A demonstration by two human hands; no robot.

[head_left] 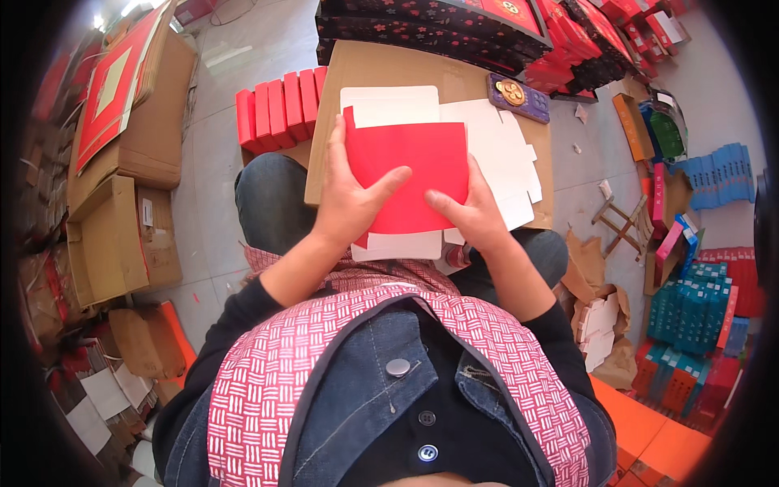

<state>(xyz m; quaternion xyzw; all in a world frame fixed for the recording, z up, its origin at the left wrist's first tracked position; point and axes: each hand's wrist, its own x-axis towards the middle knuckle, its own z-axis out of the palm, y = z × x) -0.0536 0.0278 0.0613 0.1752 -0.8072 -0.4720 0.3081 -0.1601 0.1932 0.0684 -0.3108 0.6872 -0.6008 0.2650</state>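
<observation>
Between my two hands is a red cardboard box (414, 170), partly folded, with a narrow flap standing up at its far left corner. My left hand (355, 187) grips its left side, the thumb lying over the red face. On the right side, my right hand (471, 204) holds the edge with its thumb on top; the other fingers of both hands are mostly hidden beneath. Under the red piece lie white die-cut card blanks (499, 158), spread on a brown cardboard surface (365, 65) in front of my knees.
Several red boxes (276, 109) stand in a row left of the work surface. A phone in a purple case (519, 96) lies at its far right corner. Dark flowered boxes (430, 28) stand behind. An open carton (105, 239) is at left; teal boxes (690, 304) and a small wooden stool (621, 223) are at right.
</observation>
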